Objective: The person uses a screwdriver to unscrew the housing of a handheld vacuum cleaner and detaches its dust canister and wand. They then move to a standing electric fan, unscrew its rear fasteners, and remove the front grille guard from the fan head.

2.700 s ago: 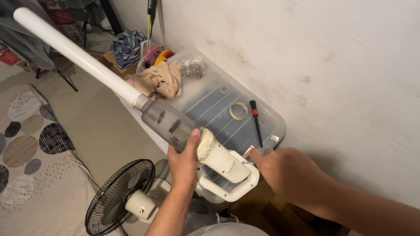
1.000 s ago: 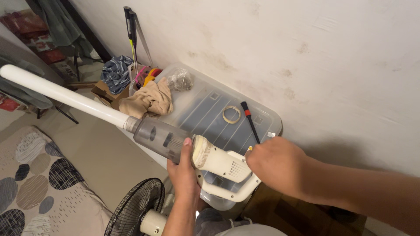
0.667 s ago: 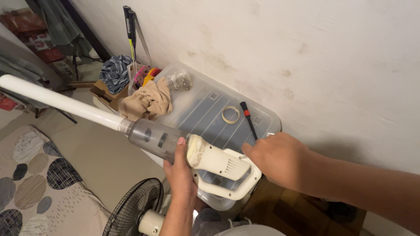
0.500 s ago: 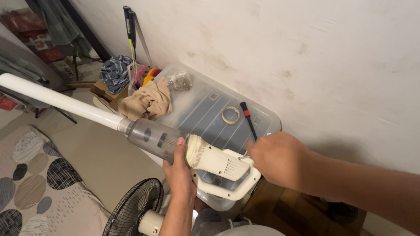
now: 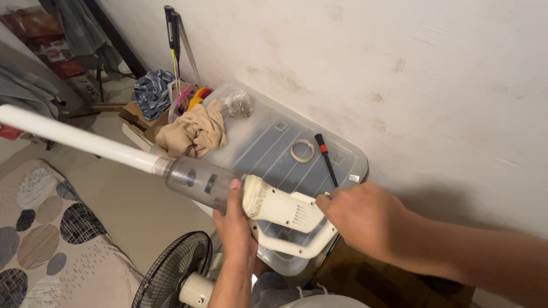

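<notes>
Left hand [image 5: 235, 225] grip wraps the vacuum [image 5: 274, 208] from below; right hand [image 5: 359, 219] grip closes on its rear handle. Tube runs up-left, away from both.

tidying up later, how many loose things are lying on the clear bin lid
4: a beige cloth at the lid's far left end, a crumpled clear bag beside it near the wall, a tape ring mid-lid, and a screwdriver right of the ring. The vacuum and hands may hide more.

At frame centre we see a clear storage bin [image 5: 342, 157] bearing a tape ring [image 5: 302, 150], a screwdriver [image 5: 326, 157] and beige cloth [image 5: 193, 132]; a black fan [image 5: 171, 276] sits lower left.
</notes>
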